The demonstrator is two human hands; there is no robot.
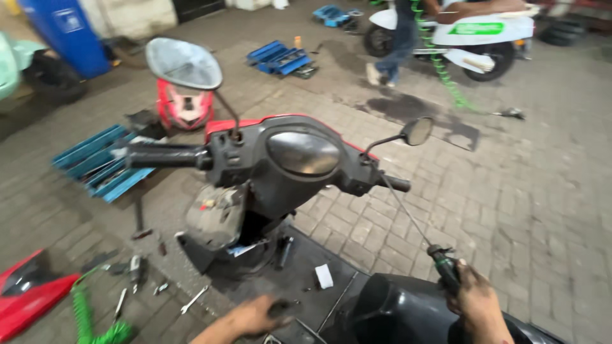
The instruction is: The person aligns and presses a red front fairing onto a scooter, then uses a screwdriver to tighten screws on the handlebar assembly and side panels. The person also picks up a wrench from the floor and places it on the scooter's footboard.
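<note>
The right hand (477, 304) is gripping a dark-handled tool (444, 264) over the black seat (408, 312), a thin cable (401, 207) running from it towards the handlebar (280, 162). The left hand (252, 316) is closing on a small dark part (279, 309) above the footboard (306, 267). The scooter's front is standing stripped, innards showing; a red panel (29, 293), wrenches (193, 299) and a green coiled hose (86, 315) are lying on the paving, so reassembly looks some way off.

The scooter's moulded plastic handlebar cowl (299, 159) is black over a red front panel (223, 127). A slatted metal tool tray (102, 162) is blue, the coiled plastic air hose (86, 318) green, and the small card on the footboard (324, 276) looks white, though blurred.
</note>
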